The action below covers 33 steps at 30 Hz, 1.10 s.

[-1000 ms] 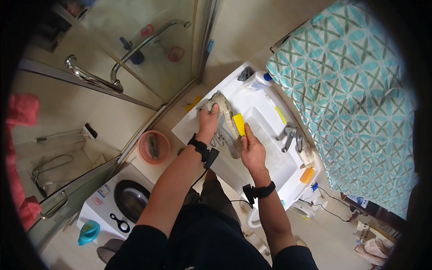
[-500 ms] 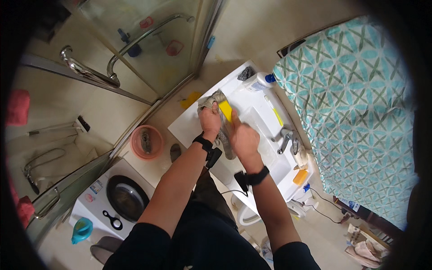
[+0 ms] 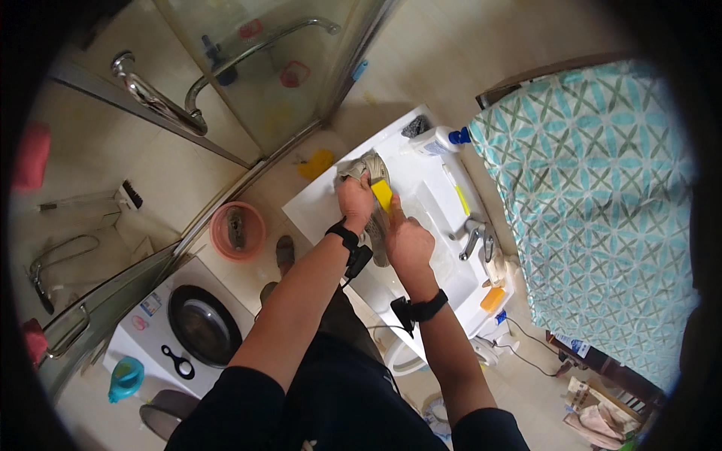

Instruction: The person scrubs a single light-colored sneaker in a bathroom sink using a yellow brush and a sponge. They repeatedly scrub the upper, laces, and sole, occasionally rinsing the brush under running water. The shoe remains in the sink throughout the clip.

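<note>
The left hand [image 3: 356, 203] clamps the greyish shoe [image 3: 374, 163] over the white sink [image 3: 320, 204], near its far-left edge; the right hand [image 3: 410, 244], fingers curled, presses a yellow block [image 3: 382, 195] against it.

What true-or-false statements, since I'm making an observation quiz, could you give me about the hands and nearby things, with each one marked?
1. The right hand holds a yellow tool. True.
2. The left hand holds nothing. False: the left hand holds a shoe.
3. An orange block lies on the sink. True.
4. The round tub is blue. False: the round tub is pink.
5. The washing machine has a round door. True.
</note>
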### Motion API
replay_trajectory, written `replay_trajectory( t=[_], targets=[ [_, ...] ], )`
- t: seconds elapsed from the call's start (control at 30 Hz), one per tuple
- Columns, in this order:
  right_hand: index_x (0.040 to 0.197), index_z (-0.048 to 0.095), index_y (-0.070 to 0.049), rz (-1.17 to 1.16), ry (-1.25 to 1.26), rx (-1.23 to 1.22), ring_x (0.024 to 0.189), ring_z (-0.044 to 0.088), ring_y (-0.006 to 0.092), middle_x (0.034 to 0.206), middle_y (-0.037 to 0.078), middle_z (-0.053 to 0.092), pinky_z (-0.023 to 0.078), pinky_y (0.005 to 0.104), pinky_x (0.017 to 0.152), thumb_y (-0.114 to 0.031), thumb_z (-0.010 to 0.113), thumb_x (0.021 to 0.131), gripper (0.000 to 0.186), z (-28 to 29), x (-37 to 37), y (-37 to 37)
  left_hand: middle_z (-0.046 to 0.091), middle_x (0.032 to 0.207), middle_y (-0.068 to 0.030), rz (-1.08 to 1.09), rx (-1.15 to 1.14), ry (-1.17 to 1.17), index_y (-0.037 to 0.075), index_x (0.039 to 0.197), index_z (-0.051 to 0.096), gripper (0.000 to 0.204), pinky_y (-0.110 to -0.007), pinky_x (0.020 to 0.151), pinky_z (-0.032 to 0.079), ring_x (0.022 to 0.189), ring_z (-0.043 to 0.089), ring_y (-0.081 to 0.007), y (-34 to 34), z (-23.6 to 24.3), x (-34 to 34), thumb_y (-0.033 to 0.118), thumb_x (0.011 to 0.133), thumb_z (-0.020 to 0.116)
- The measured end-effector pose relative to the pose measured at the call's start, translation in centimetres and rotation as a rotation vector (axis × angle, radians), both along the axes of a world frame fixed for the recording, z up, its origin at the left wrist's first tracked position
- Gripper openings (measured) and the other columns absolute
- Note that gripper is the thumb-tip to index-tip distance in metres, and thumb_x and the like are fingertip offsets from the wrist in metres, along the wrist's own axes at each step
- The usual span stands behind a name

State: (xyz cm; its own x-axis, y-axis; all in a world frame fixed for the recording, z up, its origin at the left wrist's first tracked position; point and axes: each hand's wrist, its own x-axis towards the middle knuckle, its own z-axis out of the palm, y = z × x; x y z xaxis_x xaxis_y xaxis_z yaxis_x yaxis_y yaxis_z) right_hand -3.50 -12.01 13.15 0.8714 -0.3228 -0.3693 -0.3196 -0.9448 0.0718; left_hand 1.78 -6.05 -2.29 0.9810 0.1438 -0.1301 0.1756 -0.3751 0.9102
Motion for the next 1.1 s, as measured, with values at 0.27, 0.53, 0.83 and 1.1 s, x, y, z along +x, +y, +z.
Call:
replay_trajectory(
  t=[0.27,0.53,0.83,1.1],
  targets=[
    [0.147,0.053,-0.017,-0.006,-0.135,0.05,0.076,0.073,0.0363,0.082,0.017,0.073,0.057,0.0481,0.065,-0.038,0.056,0.097,0.054,-1.9,4.0,0.0,0.071,0.101,-0.0221,0.029,-0.392,-0.102,0.009,0.115,0.07,0.025,-0.052,0.08,0.053,0.091,0.066,-0.0457,0.0,-0.7,0.5,0.021,0.095,0.06],
    [0.147,0.053,-0.018,-0.02,-0.118,0.029,0.072,0.072,0.0351,0.079,0.017,0.072,0.056,0.0484,0.063,-0.037,0.056,0.098,0.053,-1.1,0.0,-0.1,0.07,0.088,-0.0259,-0.031,0.063,-0.006,0.002,0.095,0.074,0.031,-0.054,0.073,0.054,0.081,0.067,-0.0461,-0.1,-0.9,0.4,0.03,0.097,0.061],
    [0.148,0.053,-0.02,-0.089,-0.156,0.052,0.069,0.072,0.0343,0.077,0.017,0.071,0.054,0.0505,0.059,-0.035,0.055,0.099,0.052,-1.1,-2.1,-0.3,0.069,0.083,-0.0267,-0.051,0.09,0.009,0.001,0.089,0.074,0.035,-0.053,0.073,0.054,0.079,0.067,-0.0457,-0.5,0.2,0.7,0.033,0.096,0.063],
    [0.147,0.052,-0.019,-0.069,-0.164,0.111,0.083,0.073,0.0389,0.09,0.02,0.074,0.057,0.0511,0.074,-0.036,0.051,0.1,0.051,-2.2,2.2,-1.2,0.07,0.089,-0.0258,-0.094,0.074,-0.055,0.005,0.099,0.073,0.024,-0.054,0.076,0.054,0.084,0.067,-0.046,-0.5,-1.0,0.7,0.027,0.095,0.063]
  ],
)
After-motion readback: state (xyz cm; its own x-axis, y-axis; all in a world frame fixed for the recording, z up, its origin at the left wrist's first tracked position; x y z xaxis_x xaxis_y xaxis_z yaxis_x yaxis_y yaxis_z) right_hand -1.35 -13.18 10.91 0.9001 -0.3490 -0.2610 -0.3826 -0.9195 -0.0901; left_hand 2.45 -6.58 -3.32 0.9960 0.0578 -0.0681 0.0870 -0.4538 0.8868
